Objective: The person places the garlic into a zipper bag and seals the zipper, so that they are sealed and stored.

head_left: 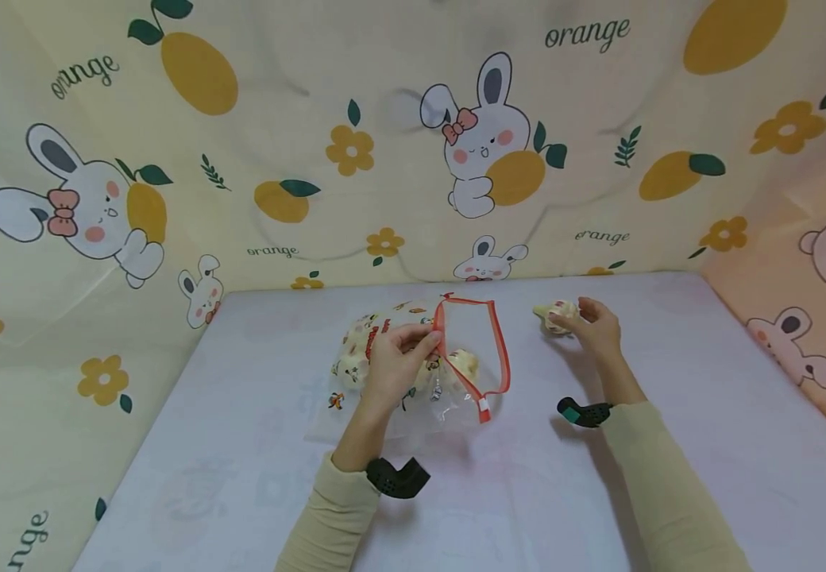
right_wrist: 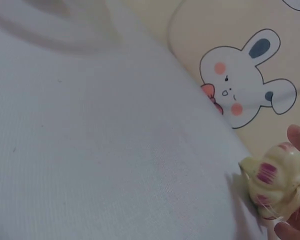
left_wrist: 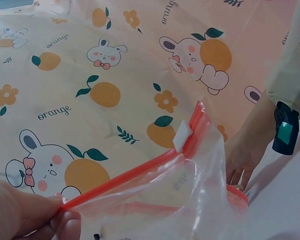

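Seen from the head, a person's left hand (head_left: 391, 364) pinches the red rim of a clear, cartoon-printed slider zip bag (head_left: 357, 359) between thumb and fingers. The bag lies left of centre, nearer the far edge of the white surface (head_left: 727, 389) than the near edge. Its mouth stands parted in a red loop facing right, with pale, lumpy contents behind the print.

The right hand (head_left: 602, 332) holds a garlic bulb (head_left: 561, 318), thumb on one side and fingers on the other, close to the far edge and right of the bag. Whether the bulb touches the surface is hard to tell.

The left wrist view adds a close look at the red zip strip (left_wrist: 130, 175) and its white slider (left_wrist: 182, 136); the bag hides much of the right hand there. Only the right wrist view shows the bulb's purple patches clearly, its stem pointing left.

A gap separates bag from bulb, and a broad stretch of surface runs from the bulb to the right edge. A rabbit-and-orange backdrop (head_left: 384, 48) rises directly behind the far edge, limiting reach that way.
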A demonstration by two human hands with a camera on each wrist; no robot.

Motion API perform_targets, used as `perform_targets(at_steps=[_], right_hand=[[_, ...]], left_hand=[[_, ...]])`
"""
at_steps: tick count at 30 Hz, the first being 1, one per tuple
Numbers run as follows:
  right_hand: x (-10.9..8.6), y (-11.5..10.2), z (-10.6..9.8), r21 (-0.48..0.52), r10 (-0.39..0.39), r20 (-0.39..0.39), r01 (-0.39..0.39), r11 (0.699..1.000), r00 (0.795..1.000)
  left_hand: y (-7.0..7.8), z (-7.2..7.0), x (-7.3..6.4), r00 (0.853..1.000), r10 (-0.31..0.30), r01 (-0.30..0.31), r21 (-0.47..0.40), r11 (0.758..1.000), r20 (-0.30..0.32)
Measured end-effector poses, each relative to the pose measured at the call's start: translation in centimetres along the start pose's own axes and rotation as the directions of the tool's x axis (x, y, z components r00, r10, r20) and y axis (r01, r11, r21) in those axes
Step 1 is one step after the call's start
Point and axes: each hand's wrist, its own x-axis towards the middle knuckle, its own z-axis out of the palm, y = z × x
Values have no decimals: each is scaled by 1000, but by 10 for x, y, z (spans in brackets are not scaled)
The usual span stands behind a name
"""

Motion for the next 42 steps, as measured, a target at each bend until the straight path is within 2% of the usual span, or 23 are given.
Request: perform_targets(at_steps=[9,16,27,42], right_hand=[[4,0,5,21,27,-18,-27,999,999],[5,4,7,37,67,-11,-66,997,998],[6,8,8,30,44,16,-45,999,999],[5,9,11,9,28,-15,-28,1000,999]], left_hand=[[1,1,1,1000,12,-12,5,1000,2],[3,1,-1,1000,-2,2,-9,1000,11],[1,1,-1,1000,1,-1,-13,1000,9],[-1,1,0,1000,-5,5,-9,1000,3]])
